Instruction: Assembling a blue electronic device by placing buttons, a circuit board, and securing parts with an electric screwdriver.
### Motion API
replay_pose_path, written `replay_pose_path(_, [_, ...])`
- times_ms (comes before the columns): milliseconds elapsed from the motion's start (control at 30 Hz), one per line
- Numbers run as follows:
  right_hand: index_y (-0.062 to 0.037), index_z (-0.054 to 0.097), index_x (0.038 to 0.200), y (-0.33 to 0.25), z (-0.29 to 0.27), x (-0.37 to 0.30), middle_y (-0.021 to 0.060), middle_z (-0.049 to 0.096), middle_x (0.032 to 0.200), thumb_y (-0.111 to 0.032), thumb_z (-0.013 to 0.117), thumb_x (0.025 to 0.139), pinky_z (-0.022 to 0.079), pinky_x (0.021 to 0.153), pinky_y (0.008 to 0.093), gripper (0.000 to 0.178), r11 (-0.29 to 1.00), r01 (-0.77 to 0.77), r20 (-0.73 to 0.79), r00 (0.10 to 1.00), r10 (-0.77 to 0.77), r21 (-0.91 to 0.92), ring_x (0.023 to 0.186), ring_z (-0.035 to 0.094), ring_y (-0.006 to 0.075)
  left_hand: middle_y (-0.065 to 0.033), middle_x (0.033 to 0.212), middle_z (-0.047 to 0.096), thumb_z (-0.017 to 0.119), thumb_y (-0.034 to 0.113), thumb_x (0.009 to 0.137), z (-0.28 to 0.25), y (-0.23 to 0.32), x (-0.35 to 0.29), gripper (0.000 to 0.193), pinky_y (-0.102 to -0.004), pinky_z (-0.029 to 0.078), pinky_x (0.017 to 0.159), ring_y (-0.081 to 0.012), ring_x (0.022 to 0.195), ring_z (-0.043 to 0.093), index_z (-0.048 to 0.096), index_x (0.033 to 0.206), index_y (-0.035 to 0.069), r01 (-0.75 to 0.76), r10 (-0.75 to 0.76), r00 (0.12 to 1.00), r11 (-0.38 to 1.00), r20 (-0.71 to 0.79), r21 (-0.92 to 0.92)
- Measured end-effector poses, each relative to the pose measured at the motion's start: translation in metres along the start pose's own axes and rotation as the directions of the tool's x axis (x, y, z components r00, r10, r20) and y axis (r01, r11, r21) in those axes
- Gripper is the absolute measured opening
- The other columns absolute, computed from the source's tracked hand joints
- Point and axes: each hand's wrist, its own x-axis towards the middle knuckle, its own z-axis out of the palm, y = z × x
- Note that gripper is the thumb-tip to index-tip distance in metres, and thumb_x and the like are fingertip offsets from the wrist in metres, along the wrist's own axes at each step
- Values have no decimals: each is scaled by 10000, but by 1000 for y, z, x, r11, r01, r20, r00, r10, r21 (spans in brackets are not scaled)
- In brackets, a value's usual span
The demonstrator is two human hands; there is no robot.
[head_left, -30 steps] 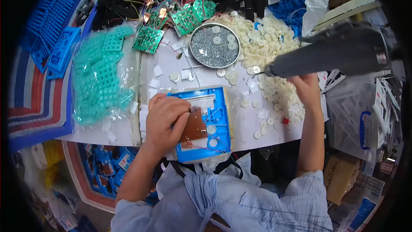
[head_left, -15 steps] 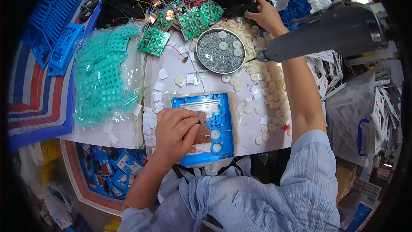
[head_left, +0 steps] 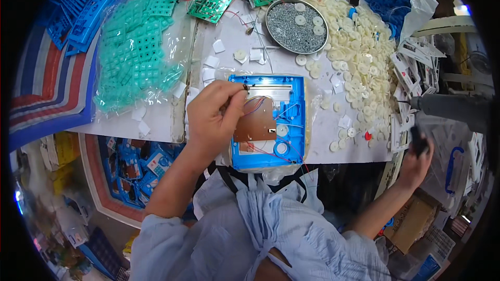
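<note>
A blue plastic casing (head_left: 298, 125) lies open-side up on a plastic bag at the table's near edge. In it are a brown circuit board (head_left: 255, 122), thin red and blue wires and a round white disc (head_left: 282, 130). Over the casing's upper left part, my left hand (head_left: 213, 117) is closed, pinching a small dark piece (head_left: 246, 87) between thumb and forefinger. Off the table's right side, my right hand (head_left: 416, 164) is closed around a black object (head_left: 418, 141), smeared by motion; its kind cannot be made out. Just above that hand is a grey, rod-shaped tool (head_left: 453, 109) with a thin tip.
A round metal dish (head_left: 297, 31) of small screws stands at the back, beside heaped cream discs (head_left: 364, 57). Green circuit boards (head_left: 209, 5) and a bag of turquoise keypads (head_left: 135, 57) lie to the left. Below left, a bin (head_left: 136, 169) holds blue casings. White parts crowd the right.
My right hand has come from the black pile at the back to the lower right, now with a black object. My left hand has shifted toward the casing's upper left. The view has shifted too.
</note>
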Motion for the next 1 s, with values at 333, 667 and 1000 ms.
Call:
replay_pose_path(333, [0, 733, 1094, 60, 238, -31, 107, 640, 1115, -43, 837, 748, 519, 864, 273, 364, 975, 60, 526, 848, 62, -213, 1014, 644, 189, -30, 855, 655, 577, 129, 1060, 5, 13, -7, 163, -196, 403, 446, -53, 499, 559, 648, 1125, -2, 289, -301, 953, 931, -21, -222])
replay_pose_path(667, [-25, 750, 1054, 87, 279, -25, 114, 685, 1046, -110, 858, 742, 541, 794, 327, 342, 879, 334, 719, 695, 14, -340, 948, 667, 235, 23, 705, 588, 586, 152, 1057, 2, 10, -1, 171, -204, 368, 488, -34, 506, 471, 651, 1100, -1, 348, -360, 933, 906, -6, -240])
replay_pose_path(1000, [-30, 720, 1076, 68, 284, -5, 135, 703, 947, -253, 846, 778, 525, 777, 387, 392, 716, 473, 812, 537, 229, -514, 903, 636, 313, -88, 888, 633, 694, 61, 887, -29, 10, 34, 97, -341, 473, 708, -228, 805, 620, 704, 978, 29, -356, 294, 906, 918, 304, 173])
